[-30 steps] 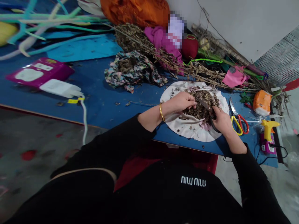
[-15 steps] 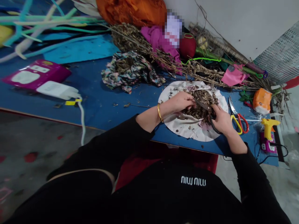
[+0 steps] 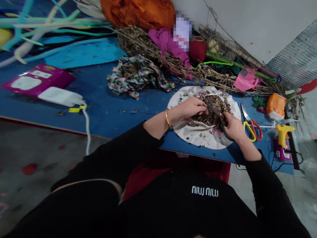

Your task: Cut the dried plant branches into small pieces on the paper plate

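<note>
We have dried plant bits (image 3: 223,103) heaped on a white cloth (image 3: 192,140) on the bench (image 3: 119,124); much looks cut, while long stems (image 3: 220,81) behind look uncut. Our right hand (image 3: 234,127) has its grip round the handles of dark scissors (image 3: 215,108), blades over the heap; our left hand (image 3: 193,107) bunches near their tips (whether its grip holds anything, we cannot tell).

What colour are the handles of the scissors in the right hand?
Black, where the handles show past the right hand; seen in the head view.
</note>
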Tool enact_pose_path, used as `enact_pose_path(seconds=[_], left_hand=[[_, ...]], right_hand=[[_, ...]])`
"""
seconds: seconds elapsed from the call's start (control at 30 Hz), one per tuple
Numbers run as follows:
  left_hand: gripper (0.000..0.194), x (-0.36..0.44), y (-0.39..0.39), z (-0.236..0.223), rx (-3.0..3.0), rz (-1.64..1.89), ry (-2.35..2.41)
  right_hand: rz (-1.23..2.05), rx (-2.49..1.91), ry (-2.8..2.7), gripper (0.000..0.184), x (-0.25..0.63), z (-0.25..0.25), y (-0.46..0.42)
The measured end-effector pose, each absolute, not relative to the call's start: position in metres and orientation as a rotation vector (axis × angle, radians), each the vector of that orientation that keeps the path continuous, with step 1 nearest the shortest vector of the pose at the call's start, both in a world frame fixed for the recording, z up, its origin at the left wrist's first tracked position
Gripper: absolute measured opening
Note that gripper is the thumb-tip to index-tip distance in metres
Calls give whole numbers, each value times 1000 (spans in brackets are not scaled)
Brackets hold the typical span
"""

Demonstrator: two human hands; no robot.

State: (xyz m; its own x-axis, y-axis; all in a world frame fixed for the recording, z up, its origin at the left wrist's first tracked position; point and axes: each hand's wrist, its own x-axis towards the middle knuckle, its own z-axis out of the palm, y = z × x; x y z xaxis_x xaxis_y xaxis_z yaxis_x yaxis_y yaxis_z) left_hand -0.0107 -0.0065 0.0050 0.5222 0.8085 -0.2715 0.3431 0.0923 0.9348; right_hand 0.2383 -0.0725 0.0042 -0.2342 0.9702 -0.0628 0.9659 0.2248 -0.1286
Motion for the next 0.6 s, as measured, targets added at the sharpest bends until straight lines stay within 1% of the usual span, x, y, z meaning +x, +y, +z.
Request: enact_pose_path(seconds=[0.1, 0.2, 0.37, 0.6], left_hand=[[14, -9, -10, 12, 1502, 431, 1080], [16, -5, -14, 17, 1451, 410, 1092], [22, -4, -14, 18, 1417, 399, 1076], [22, -6, -12, 14, 1401, 391, 1071]], right_hand=[[174, -1924, -2444, 49, 238, 4, -71], [136, -1934, -2467, 54, 236, 4, -71], [162, -1960, -2477, 49, 234, 5, -73], [169, -1971, -2482, 47, 234, 5, -74]])
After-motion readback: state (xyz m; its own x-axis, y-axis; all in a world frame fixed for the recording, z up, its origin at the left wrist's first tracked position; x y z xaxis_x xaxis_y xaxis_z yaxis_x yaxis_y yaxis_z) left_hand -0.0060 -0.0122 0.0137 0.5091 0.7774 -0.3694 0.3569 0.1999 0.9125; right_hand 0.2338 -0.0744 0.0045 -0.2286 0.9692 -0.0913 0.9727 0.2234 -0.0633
